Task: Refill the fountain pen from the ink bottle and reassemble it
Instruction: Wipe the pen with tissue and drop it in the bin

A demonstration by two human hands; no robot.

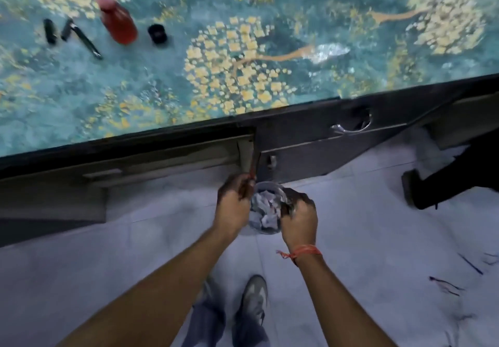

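Dim, bluish, motion-blurred throughout; glare patch on tabletop (pixel 328 52) at two o'clock; wide-angle bending at edges.

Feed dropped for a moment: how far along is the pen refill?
Done: the ink bottle stands open, its cap beside it, and pen parts lie apart on the table. In hand: both hands work over a waste bin, the left holding a thin part. Left: reassembly.
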